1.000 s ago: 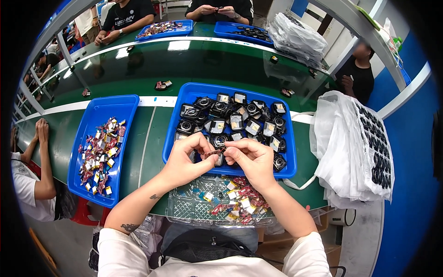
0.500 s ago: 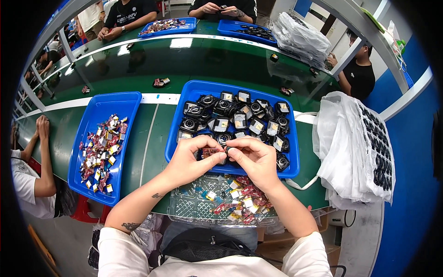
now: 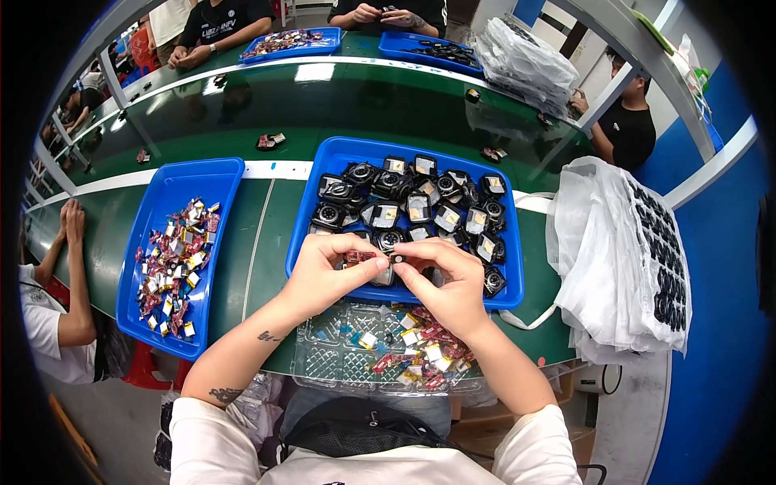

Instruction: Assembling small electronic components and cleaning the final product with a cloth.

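My left hand (image 3: 327, 265) pinches a small red circuit board (image 3: 361, 257) between thumb and fingers, over the near edge of a blue tray (image 3: 511, 242). Close beside it, my right hand (image 3: 447, 279) grips a small black round part (image 3: 396, 259) with thumb and forefinger. Whether a wire joins the two parts is too small to tell. The tray holds many black watch-like cases (image 3: 419, 208), some showing a pale square inside. Below my hands, a clear plastic blister tray (image 3: 323, 360) bears a heap of red boards with silver and yellow battery cells (image 3: 436, 354).
Left of me stands another blue tray (image 3: 234, 182) with red boards and cells. Stacked white sheets (image 3: 594, 259) with black parts rise on the right. Beyond runs a green belt (image 3: 356, 113) carrying a few loose parts. Co-workers sit across and at the left; metal posts frame the bench.
My right fingers have turned and spread slightly, so the black round part shows more plainly. Both hands stay together over the tray. Loose parts on the belt have shifted a little left.
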The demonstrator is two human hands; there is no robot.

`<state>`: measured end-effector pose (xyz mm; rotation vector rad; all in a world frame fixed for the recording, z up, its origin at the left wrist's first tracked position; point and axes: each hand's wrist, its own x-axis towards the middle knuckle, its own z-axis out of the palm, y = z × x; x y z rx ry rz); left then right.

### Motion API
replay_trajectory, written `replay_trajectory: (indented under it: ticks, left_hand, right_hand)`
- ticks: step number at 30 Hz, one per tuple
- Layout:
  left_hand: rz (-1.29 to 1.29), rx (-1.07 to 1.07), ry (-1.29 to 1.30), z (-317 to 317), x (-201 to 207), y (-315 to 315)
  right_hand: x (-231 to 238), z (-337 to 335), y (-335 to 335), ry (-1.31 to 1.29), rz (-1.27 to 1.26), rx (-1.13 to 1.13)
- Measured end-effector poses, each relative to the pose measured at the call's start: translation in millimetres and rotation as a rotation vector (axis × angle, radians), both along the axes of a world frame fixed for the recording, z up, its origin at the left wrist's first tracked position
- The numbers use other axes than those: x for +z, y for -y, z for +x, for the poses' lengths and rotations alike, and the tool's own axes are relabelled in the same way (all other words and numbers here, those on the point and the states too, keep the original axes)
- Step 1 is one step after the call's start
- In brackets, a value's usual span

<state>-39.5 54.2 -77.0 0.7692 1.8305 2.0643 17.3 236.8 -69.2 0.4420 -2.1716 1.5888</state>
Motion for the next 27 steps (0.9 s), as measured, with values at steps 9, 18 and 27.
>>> replay_trajectory:
  ticks: [9,18,27]
  left_hand:
    - [-0.123,0.045,-0.245,3.1,5.6,0.6]
    - [-0.149,0.054,-0.196,4.3,3.2,0.5]
    - [-0.083,0.090,-0.107,4.2,-0.7,1.2]
  right_hand:
    - [-0.4,-4.8,-9.9,0.378,-0.423,0.226]
    - [-2.8,-2.7,-4.5,0.325,-0.349,0.259]
    - [-4.3,-1.6,-3.4,0.287,-0.306,0.203]
